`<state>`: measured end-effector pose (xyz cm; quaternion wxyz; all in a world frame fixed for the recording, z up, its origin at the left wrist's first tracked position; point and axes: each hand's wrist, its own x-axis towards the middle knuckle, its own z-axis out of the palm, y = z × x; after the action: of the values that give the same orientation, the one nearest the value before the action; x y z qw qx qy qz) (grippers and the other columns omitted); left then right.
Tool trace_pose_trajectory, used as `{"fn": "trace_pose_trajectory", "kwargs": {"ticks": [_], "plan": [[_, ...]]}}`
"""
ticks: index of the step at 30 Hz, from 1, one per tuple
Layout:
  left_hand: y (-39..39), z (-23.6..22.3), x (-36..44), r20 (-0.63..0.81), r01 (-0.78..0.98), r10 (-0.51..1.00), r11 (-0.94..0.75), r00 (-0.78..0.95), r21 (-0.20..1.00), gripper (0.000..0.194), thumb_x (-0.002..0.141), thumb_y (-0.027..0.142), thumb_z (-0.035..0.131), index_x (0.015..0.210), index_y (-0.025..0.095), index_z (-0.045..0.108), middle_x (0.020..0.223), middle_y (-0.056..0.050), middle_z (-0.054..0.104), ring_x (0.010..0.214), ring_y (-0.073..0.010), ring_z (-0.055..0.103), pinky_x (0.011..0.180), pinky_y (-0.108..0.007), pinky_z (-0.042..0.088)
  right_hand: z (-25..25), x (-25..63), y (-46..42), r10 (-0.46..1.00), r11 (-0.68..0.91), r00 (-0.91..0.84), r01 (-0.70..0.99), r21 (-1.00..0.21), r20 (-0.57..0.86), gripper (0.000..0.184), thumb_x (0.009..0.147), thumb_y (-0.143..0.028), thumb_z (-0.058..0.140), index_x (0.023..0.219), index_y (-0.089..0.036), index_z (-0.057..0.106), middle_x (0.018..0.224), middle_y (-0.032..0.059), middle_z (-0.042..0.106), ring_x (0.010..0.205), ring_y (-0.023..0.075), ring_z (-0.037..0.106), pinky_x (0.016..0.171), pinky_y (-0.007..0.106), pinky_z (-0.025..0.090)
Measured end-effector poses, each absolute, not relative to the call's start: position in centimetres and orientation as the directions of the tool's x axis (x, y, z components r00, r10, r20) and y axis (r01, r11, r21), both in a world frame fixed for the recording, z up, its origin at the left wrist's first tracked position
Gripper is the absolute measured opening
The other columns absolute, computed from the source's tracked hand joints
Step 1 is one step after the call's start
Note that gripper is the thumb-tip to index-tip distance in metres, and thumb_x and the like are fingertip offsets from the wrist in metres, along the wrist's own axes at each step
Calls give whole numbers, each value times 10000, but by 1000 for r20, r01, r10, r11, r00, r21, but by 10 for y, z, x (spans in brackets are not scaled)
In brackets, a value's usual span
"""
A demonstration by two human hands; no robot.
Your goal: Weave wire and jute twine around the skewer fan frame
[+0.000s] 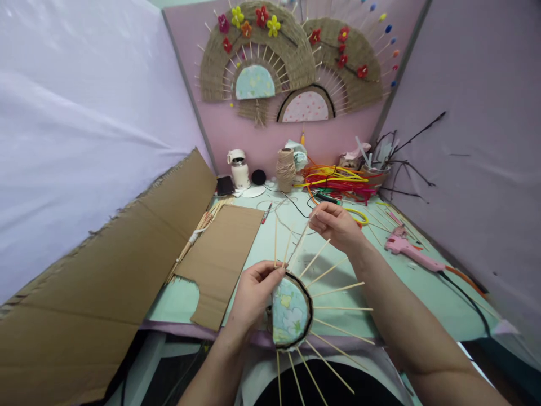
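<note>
My left hand (257,287) grips a half-round fan base (291,313) near its upper end, thumb on the front. Blue floral cloth covers the base, with a dark cord along its curved rim. Thin wooden sticks (342,309) radiate from that rim. Above and to the right, my right hand (336,225) is closed in a pinch on a thin strand of twine (301,242). The strand runs taut down to the fingers of my left hand, among the upper sticks. Those fingers hide where it meets the base.
A cut cardboard sheet (230,231) and bundled sticks (198,234) lie left. Behind are a twine cone (286,172), a white bottle (240,172) and coloured pipe cleaners (338,179). A pink glue gun (412,251) rests right. Finished fans (257,51) hang on the back wall.
</note>
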<state>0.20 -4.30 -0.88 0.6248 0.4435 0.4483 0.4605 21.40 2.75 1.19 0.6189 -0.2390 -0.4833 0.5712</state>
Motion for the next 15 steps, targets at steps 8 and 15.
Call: {"fn": "trace_pose_trajectory", "kwargs": {"ticks": [8, 15], "plan": [[-43, -11, 1, -190, -240, 973, 218, 135, 946, 244, 640, 316, 752, 808, 143, 713, 750, -41, 676, 631, -96, 550, 605, -202, 419, 2, 236, 23, 885, 18, -391, -515, -857, 253, 167, 692, -260, 682, 664, -173, 542, 915, 45, 589, 627, 108, 496, 569, 267, 384], [-48, -17, -9, -177, -289, 975, 209, 133, 934, 235, 662, 313, 742, 822, 146, 703, 771, -40, 668, 667, -100, 562, 630, -202, 434, -18, 208, 31, 813, -297, -580, -499, -814, 59, 170, 780, -263, 573, 704, -181, 444, 524, -59, 423, 444, 62, 326, 464, 197, 269]]}}
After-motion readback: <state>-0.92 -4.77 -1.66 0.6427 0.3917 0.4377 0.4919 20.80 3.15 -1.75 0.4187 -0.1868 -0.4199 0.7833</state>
